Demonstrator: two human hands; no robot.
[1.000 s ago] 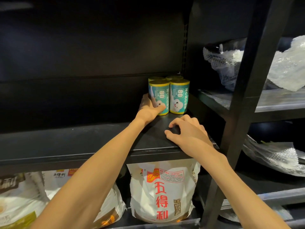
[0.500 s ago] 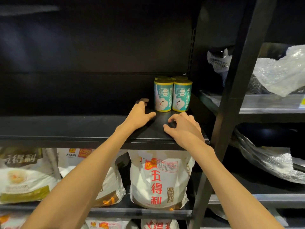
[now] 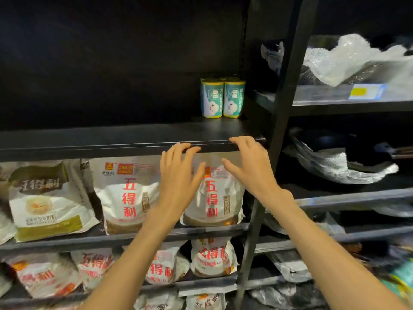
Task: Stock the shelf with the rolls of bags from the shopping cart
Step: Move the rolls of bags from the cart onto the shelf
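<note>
we see both hands empty in front of the shelf (image 3: 125,136) edge. left hand (image 3: 178,175) has fingers spread wide, fingertips up near the shelf's front lip, nothing held. right hand (image 3: 250,168) is also spread and slightly curled, fingertips at the lip, nothing held; we cannot tell if either one actually touches the edge. the rolls (image 3: 222,98) stand upright at the back right corner of the shelf, teal labels with yellow tops, two in front touching side by side and more tops showing just behind them, well apart from both hands. rest of that shelf is bare dark board. below it white bags (image 3: 125,193) with red characters sit on the lower shelves, partly behind the arms. a black post (image 3: 288,90) stands right of the rolls. right of it, crumpled plastic wrap (image 3: 348,57) lies on a neighbouring rack. cart not in view. lower edges blurred.
</note>
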